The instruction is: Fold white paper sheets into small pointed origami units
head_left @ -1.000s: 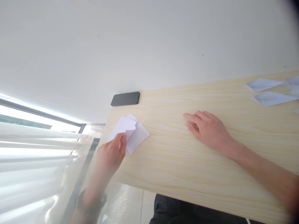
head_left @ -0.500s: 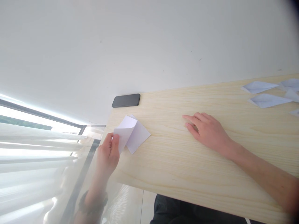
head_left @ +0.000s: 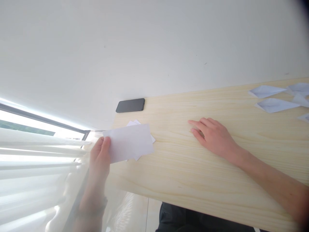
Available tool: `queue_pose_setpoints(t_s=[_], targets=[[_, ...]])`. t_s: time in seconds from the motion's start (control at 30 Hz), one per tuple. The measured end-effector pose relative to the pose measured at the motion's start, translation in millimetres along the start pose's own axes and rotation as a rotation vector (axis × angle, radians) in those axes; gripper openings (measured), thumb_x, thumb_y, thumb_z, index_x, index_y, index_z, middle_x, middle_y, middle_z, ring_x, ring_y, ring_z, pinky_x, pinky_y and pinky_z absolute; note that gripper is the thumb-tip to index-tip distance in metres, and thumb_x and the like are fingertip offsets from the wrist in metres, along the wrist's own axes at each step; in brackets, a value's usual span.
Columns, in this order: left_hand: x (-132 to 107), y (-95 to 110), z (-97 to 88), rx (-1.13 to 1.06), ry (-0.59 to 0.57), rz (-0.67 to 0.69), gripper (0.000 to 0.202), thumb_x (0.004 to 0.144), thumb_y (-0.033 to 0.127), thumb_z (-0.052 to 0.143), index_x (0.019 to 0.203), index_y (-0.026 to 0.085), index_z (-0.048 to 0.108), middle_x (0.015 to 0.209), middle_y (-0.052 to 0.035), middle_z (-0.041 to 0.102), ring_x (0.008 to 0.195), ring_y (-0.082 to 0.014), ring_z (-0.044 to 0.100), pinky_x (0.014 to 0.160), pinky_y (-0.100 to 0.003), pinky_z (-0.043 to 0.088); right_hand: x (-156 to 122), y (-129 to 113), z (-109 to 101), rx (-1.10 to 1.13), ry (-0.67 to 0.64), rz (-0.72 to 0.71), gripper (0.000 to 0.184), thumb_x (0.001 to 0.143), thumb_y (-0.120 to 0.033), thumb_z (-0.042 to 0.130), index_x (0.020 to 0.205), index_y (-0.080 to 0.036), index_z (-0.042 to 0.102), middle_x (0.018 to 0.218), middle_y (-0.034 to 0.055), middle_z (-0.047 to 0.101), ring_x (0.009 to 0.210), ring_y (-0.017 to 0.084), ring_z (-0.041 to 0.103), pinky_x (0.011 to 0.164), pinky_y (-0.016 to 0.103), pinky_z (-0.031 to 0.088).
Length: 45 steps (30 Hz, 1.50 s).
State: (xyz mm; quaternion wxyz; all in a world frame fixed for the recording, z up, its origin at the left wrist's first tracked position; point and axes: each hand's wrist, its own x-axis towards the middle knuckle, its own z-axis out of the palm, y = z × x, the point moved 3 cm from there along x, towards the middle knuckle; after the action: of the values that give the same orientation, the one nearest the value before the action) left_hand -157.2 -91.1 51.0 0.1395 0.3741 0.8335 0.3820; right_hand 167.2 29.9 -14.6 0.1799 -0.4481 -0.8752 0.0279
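Observation:
Between the thumb and fingers of my left hand (head_left: pixel 100 154) is the left edge of a white sheet of paper (head_left: pixel 130 141), held up above the left end of the table. Beneath it, the corners of more white paper (head_left: pixel 153 139) poke out on the tabletop, mostly hidden by the held sheet. My right hand (head_left: pixel 212 135) rests on the bare wood to the right, holding nothing, index finger stretched out and thumb apart from it.
Behind the papers, a black phone (head_left: pixel 130 105) lies by the wall. Several folded white paper pieces (head_left: pixel 276 104) lie at the table's (head_left: pixel 183 170) far right. To the left is a window with a white curtain (head_left: pixel 36 174).
My left hand has drawn back a little to the left and lifted the sheet off the papers below; the sheet, curled before, is now nearly flat. My right hand has stayed put.

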Motion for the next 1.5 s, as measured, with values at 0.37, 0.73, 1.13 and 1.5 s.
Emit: queue_pose_setpoints(t_s=[0.37,0.73,1.13,1.5], targets=[[-12,63,65.5,-0.054,-0.168,0.096,0.032,0.079,0.051,0.052,0.084,0.02,0.06,0.047,0.0054,0.048,0.039,-0.0075,0.034,0.037,-0.018,0.023,-3,2,-6,0.342,0.038,0.041,0.039,0.09,-0.038,0.04,0.124,-0.02,0.047,0.102,0.0078,0.064,0.091,0.021,0.058,0.08,0.038,0.047],[-16,116,176.1,-0.395,-0.633,0.31,0.042,0.081,0.05,0.052,0.111,0.021,0.055,0.055,0.0028,0.054,0.045,-0.0085,0.046,0.04,-0.018,0.032,-3,21,-14,0.859,-0.106,0.369,0.025,0.081,-0.044,0.054,0.086,-0.02,0.06,0.073,0.0006,0.064,0.059,0.014,0.057,0.048,0.023,0.041],[-26,97,192.5,-0.634,-0.962,0.227,0.036,0.083,0.041,0.055,0.108,0.015,0.054,0.075,-0.0026,0.065,0.06,-0.0121,0.06,0.049,-0.018,0.046,-4,29,-15,1.035,-0.138,0.417,0.025,0.082,-0.039,0.056,0.097,-0.019,0.056,0.082,0.0035,0.065,0.067,0.016,0.061,0.053,0.024,0.046],[-28,95,191.6,-0.585,-0.967,0.244,0.037,0.079,0.039,0.061,0.106,0.016,0.055,0.092,-0.0073,0.066,0.081,-0.018,0.062,0.064,-0.024,0.05,-3,31,-13,1.142,-0.155,0.332,0.029,0.087,-0.036,0.049,0.111,-0.021,0.054,0.091,0.0037,0.064,0.075,0.015,0.059,0.058,0.024,0.046]])
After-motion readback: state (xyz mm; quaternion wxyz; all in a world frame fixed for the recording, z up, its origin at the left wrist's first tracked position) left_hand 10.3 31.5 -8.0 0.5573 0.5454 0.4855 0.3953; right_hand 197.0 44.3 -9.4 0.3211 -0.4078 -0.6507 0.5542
